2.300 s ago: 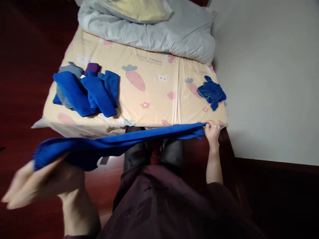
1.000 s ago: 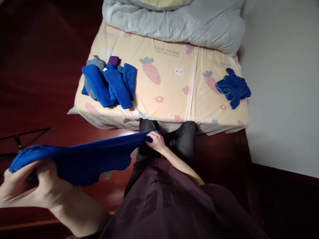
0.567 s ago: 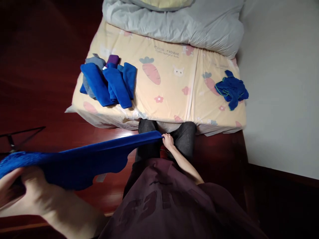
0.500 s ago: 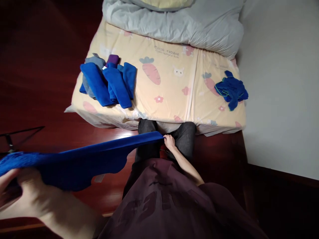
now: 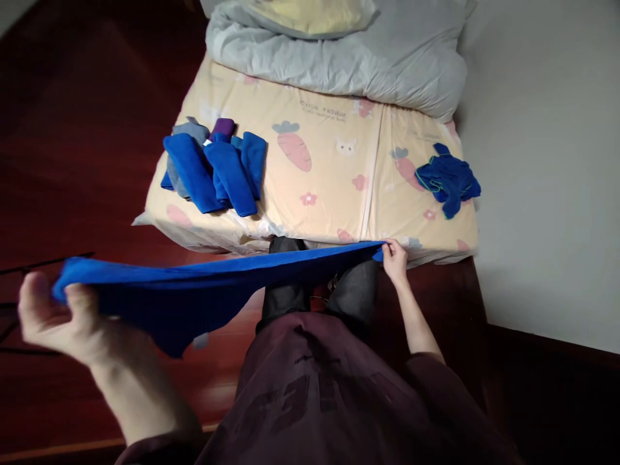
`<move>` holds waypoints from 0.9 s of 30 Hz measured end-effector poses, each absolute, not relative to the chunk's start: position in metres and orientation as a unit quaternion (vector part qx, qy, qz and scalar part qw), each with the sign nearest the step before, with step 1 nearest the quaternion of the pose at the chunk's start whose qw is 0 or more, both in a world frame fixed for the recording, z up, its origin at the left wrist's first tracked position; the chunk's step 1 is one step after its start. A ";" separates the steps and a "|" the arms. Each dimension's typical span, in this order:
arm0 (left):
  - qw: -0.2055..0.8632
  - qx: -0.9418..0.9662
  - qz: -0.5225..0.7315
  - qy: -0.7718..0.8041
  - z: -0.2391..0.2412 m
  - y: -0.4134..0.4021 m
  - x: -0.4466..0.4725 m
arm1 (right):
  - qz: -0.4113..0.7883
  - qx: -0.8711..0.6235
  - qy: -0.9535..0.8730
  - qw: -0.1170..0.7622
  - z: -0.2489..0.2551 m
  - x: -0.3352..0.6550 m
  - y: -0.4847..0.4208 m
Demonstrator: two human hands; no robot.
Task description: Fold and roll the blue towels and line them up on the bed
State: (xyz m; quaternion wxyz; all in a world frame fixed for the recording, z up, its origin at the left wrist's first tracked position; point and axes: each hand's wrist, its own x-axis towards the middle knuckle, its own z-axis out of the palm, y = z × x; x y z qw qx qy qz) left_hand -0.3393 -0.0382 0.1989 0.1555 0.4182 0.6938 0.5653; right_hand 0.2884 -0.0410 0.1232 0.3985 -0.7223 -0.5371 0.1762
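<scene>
A blue towel (image 5: 217, 274) is stretched sideways between my two hands, above my knees. Its upper edge runs nearly straight, and the lower part droops in the middle. At the far left, my left hand (image 5: 62, 316) grips one end between thumb and fingers. My right hand (image 5: 394, 261) pinches the other end near the front edge of the bed. Several rolled or folded blue towels (image 5: 230, 177) lie on the left of the bed, with grey and purple ones (image 5: 223, 128) among them. A crumpled dark blue cloth with green edging (image 5: 449, 181) lies at the right.
The bed (image 5: 329, 174) has a cream sheet printed with carrots. A grey quilt (image 5: 339, 64) and a yellowish pillow (image 5: 314, 14) are at its far end. A white wall (image 5: 547, 168) stands on the right. Thin black stand legs (image 5: 33, 266) show on the left floor.
My right hand has moved right and slightly up, pulling its end of the blue towel along. My left hand has risen and shifted a little right, and the towel hangs more level.
</scene>
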 end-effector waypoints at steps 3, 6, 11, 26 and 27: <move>0.134 0.339 0.685 0.630 0.198 -0.002 -0.324 | 0.133 -0.742 -0.525 0.395 0.159 0.314 -0.034; 0.178 0.377 0.677 0.607 0.216 0.019 -0.308 | 0.060 -0.753 -0.534 0.380 0.203 0.339 -0.026; 0.223 0.479 0.589 0.612 0.270 0.026 -0.280 | 0.107 -0.752 -0.557 0.335 0.268 0.379 -0.031; 0.286 0.668 0.249 0.641 0.314 0.067 -0.268 | 0.139 -0.799 -0.503 0.299 0.300 0.450 -0.107; 0.284 0.669 0.243 0.642 0.312 0.073 -0.264 | 0.109 -0.801 -0.499 0.312 0.299 0.453 -0.104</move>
